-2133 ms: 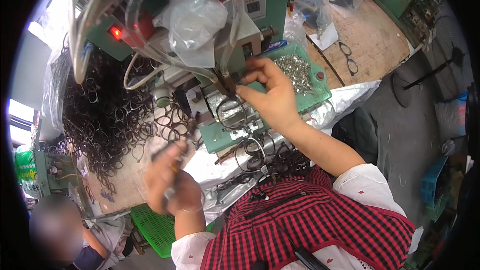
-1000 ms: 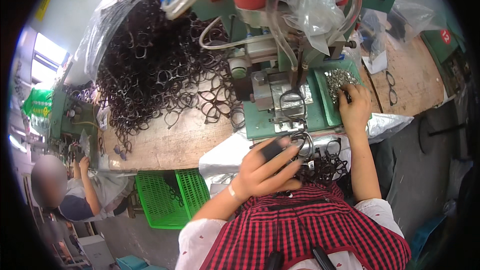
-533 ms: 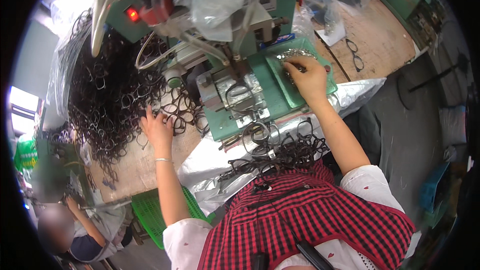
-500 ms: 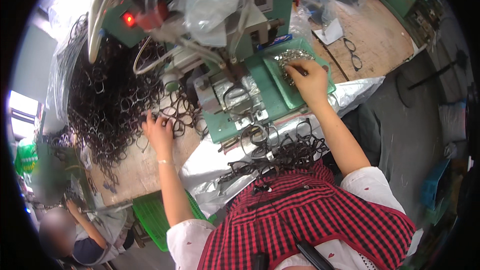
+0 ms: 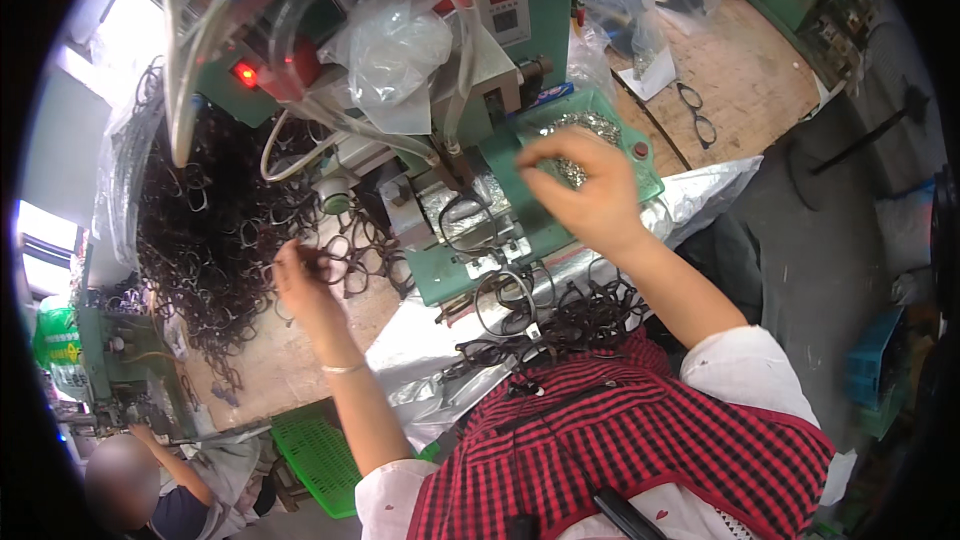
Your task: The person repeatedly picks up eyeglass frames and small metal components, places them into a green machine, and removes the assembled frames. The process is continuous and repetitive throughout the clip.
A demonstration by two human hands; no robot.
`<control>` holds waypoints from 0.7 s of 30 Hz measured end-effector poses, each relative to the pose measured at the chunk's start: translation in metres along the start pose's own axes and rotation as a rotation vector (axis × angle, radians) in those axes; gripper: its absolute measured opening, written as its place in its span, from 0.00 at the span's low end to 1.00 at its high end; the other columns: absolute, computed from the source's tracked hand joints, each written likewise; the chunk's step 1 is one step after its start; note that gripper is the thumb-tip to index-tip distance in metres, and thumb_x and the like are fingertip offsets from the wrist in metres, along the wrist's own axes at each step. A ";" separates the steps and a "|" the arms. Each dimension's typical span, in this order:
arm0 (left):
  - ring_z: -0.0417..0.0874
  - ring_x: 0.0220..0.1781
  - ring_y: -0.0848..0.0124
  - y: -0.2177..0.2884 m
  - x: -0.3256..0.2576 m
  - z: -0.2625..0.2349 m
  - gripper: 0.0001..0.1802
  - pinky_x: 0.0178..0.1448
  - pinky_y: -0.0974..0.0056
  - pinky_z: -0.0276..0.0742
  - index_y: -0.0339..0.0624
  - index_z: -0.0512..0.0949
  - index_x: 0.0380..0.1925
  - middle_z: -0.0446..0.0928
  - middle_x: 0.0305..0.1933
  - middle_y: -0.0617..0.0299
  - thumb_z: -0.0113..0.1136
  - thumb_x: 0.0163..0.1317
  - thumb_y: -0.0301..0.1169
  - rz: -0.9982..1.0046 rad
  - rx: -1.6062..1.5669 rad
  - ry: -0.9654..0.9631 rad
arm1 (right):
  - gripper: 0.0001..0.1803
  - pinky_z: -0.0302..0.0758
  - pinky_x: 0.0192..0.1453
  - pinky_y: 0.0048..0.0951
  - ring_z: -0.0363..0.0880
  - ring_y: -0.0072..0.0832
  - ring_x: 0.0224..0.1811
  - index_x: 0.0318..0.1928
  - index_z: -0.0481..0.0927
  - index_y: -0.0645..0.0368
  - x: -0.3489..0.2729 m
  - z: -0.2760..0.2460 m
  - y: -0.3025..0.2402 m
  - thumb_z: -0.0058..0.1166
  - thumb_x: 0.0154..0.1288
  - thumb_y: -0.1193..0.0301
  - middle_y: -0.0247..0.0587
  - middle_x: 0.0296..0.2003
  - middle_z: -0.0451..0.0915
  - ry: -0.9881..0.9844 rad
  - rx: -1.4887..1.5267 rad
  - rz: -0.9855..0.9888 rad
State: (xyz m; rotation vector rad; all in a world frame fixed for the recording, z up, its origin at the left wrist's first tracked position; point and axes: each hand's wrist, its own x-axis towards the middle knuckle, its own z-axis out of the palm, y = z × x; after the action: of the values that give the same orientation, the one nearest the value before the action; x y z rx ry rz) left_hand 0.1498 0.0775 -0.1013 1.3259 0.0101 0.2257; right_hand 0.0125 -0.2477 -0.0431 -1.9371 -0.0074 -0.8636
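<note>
Green metal tray [image 5: 640,162]: heap of small silvery metal parts [image 5: 578,130]; right hand [image 5: 590,190] above, fingertips pinched, contents unclear. Left hand [image 5: 305,280] grasping thin black eyeglass frame [image 5: 330,258], at black frame pile [image 5: 215,240] on wooden bench [image 5: 290,350].

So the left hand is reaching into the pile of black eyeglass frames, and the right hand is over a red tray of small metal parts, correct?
Not quite: the tray under the right hand is green, not red, as the head view shows. The left hand is indeed at the pile of black eyeglass frames.
</note>
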 end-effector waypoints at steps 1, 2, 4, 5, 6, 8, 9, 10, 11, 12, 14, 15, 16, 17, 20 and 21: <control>0.76 0.34 0.74 -0.008 -0.004 -0.001 0.10 0.37 0.70 0.73 0.41 0.77 0.44 0.78 0.36 0.63 0.56 0.74 0.36 -0.001 -0.049 -0.019 | 0.08 0.76 0.49 0.34 0.83 0.36 0.40 0.36 0.84 0.61 0.007 0.017 0.000 0.63 0.54 0.76 0.42 0.35 0.84 -0.005 0.032 -0.010; 0.78 0.38 0.72 -0.021 -0.003 -0.004 0.10 0.39 0.67 0.77 0.40 0.75 0.47 0.78 0.39 0.61 0.55 0.74 0.34 0.007 -0.168 0.012 | 0.09 0.76 0.48 0.35 0.83 0.37 0.40 0.37 0.83 0.61 0.011 0.031 0.004 0.63 0.53 0.76 0.42 0.34 0.84 -0.002 0.061 -0.021; 0.79 0.41 0.69 -0.013 -0.031 0.016 0.10 0.43 0.62 0.81 0.38 0.72 0.49 0.77 0.42 0.58 0.52 0.75 0.32 0.024 -0.233 -0.038 | 0.12 0.76 0.48 0.35 0.83 0.37 0.40 0.40 0.82 0.61 0.013 0.045 0.007 0.63 0.53 0.76 0.42 0.34 0.84 0.048 0.098 0.015; 0.79 0.42 0.69 0.000 -0.048 0.030 0.09 0.44 0.62 0.80 0.39 0.72 0.49 0.78 0.42 0.57 0.51 0.76 0.32 0.111 -0.233 -0.056 | 0.13 0.76 0.48 0.34 0.83 0.37 0.40 0.42 0.81 0.62 0.007 0.049 0.003 0.63 0.54 0.76 0.41 0.34 0.84 0.075 0.115 0.062; 0.80 0.43 0.69 0.011 -0.064 0.043 0.09 0.45 0.62 0.79 0.40 0.72 0.49 0.78 0.42 0.57 0.50 0.77 0.32 0.183 -0.233 -0.071 | 0.15 0.76 0.49 0.34 0.83 0.37 0.41 0.44 0.80 0.62 -0.001 0.051 0.002 0.63 0.54 0.75 0.41 0.34 0.84 0.096 0.122 0.118; 0.78 0.48 0.67 0.036 -0.086 0.057 0.08 0.48 0.58 0.82 0.40 0.71 0.49 0.76 0.48 0.53 0.44 0.79 0.30 0.402 -0.248 -0.218 | 0.23 0.76 0.50 0.32 0.84 0.35 0.41 0.53 0.75 0.62 -0.005 0.050 -0.001 0.63 0.55 0.75 0.40 0.33 0.84 0.080 0.232 0.195; 0.78 0.48 0.66 0.047 -0.091 0.065 0.08 0.46 0.58 0.83 0.39 0.69 0.49 0.76 0.48 0.52 0.43 0.79 0.30 0.548 -0.162 -0.326 | 0.24 0.76 0.51 0.32 0.84 0.34 0.41 0.54 0.75 0.63 -0.005 0.049 0.000 0.63 0.55 0.76 0.40 0.33 0.85 0.089 0.244 0.205; 0.77 0.48 0.65 0.058 -0.095 0.069 0.09 0.45 0.58 0.84 0.39 0.68 0.50 0.75 0.48 0.51 0.42 0.79 0.31 0.699 -0.072 -0.430 | 0.25 0.75 0.51 0.31 0.85 0.33 0.41 0.55 0.74 0.63 -0.004 0.048 0.001 0.64 0.55 0.76 0.40 0.33 0.85 0.096 0.262 0.211; 0.77 0.45 0.64 0.064 -0.101 0.076 0.10 0.42 0.59 0.85 0.38 0.67 0.50 0.74 0.45 0.48 0.43 0.78 0.33 0.837 0.041 -0.428 | 0.28 0.75 0.51 0.30 0.84 0.31 0.40 0.58 0.72 0.63 -0.005 0.050 0.008 0.64 0.55 0.76 0.38 0.32 0.85 0.116 0.237 0.182; 0.78 0.40 0.63 0.069 -0.108 0.081 0.13 0.41 0.58 0.86 0.39 0.67 0.50 0.73 0.43 0.48 0.44 0.79 0.38 0.952 0.133 -0.444 | 0.28 0.75 0.51 0.29 0.84 0.29 0.40 0.58 0.72 0.63 -0.003 0.048 0.006 0.64 0.55 0.77 0.37 0.31 0.85 0.121 0.268 0.180; 0.85 0.39 0.59 0.067 -0.132 0.085 0.14 0.45 0.56 0.86 0.43 0.72 0.52 0.79 0.42 0.48 0.50 0.76 0.40 0.945 0.133 -0.525 | 0.28 0.75 0.52 0.29 0.83 0.26 0.39 0.58 0.72 0.63 -0.001 0.053 -0.001 0.64 0.55 0.78 0.36 0.30 0.85 0.108 0.350 0.174; 0.86 0.42 0.57 0.061 -0.140 0.080 0.12 0.46 0.55 0.85 0.39 0.76 0.49 0.81 0.45 0.48 0.52 0.71 0.33 0.803 0.101 -0.702 | 0.29 0.75 0.53 0.27 0.82 0.22 0.40 0.59 0.71 0.64 0.001 0.054 -0.015 0.64 0.55 0.79 0.35 0.30 0.85 0.050 0.456 0.248; 0.86 0.44 0.55 0.053 -0.147 0.077 0.11 0.47 0.55 0.83 0.36 0.80 0.46 0.82 0.47 0.47 0.54 0.67 0.25 0.645 0.073 -0.859 | 0.30 0.75 0.52 0.27 0.82 0.22 0.40 0.59 0.71 0.64 0.001 0.057 -0.019 0.64 0.55 0.79 0.35 0.30 0.84 0.059 0.461 0.257; 0.86 0.45 0.55 0.047 -0.162 0.072 0.16 0.48 0.57 0.82 0.34 0.82 0.46 0.84 0.47 0.46 0.58 0.56 0.22 0.406 0.004 -0.997 | 0.30 0.75 0.52 0.27 0.82 0.22 0.40 0.59 0.71 0.64 0.002 0.061 -0.022 0.64 0.55 0.79 0.35 0.30 0.84 0.067 0.466 0.266; 0.87 0.45 0.58 0.067 -0.165 0.060 0.15 0.47 0.59 0.82 0.36 0.84 0.43 0.86 0.46 0.52 0.63 0.54 0.26 0.552 0.280 -1.222 | 0.30 0.75 0.55 0.29 0.83 0.26 0.43 0.61 0.70 0.65 0.000 0.054 -0.032 0.62 0.57 0.79 0.40 0.36 0.84 0.041 0.502 0.308; 0.87 0.45 0.59 0.071 -0.163 0.065 0.12 0.47 0.58 0.82 0.40 0.86 0.40 0.86 0.46 0.56 0.63 0.56 0.28 0.562 0.133 -1.097 | 0.30 0.75 0.55 0.30 0.83 0.27 0.45 0.61 0.70 0.65 0.000 0.048 -0.036 0.62 0.57 0.78 0.42 0.39 0.84 0.016 0.460 0.261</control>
State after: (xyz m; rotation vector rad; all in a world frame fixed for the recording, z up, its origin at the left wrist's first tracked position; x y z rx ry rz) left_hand -0.0122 0.0029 -0.0371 1.4152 -1.2974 -0.0583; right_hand 0.0272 -0.1913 -0.0285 -1.4618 0.0513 -0.6365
